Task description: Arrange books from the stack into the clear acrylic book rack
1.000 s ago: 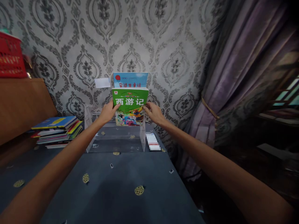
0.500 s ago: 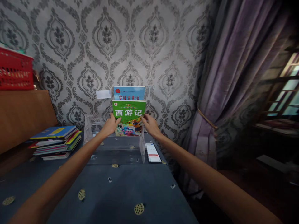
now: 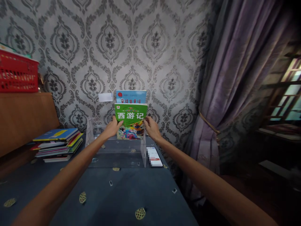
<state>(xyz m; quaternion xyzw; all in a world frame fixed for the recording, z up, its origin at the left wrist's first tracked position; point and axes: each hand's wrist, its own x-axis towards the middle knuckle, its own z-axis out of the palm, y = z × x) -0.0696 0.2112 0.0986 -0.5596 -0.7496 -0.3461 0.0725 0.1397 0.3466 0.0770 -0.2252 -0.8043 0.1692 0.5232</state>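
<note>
A green paperback titled 西游记 (image 3: pixel 130 121) stands upright in a clear acrylic book stand (image 3: pixel 143 150), with a blue children's book (image 3: pixel 131 97) behind it. My left hand (image 3: pixel 114 127) grips the green book's lower left edge, and my right hand (image 3: pixel 151 128) grips its lower right edge. Both hands cover parts of the cover, and the book's bottom edge is hidden by the stand's front panel.
The stand sits on a dark blue patterned tablecloth (image 3: pixel 117 194). A phone (image 3: pixel 154 157) lies right of the stand. A stack of books (image 3: pixel 57 144) lies left, below a red basket (image 3: pixel 17 72) on a wooden cabinet (image 3: pixel 23 119). A curtain (image 3: pixel 225 94) hangs right.
The whole scene sits lower in the picture as the view has tilted. Both hands stay on the green book, which shows no clear shift relative to the stand.
</note>
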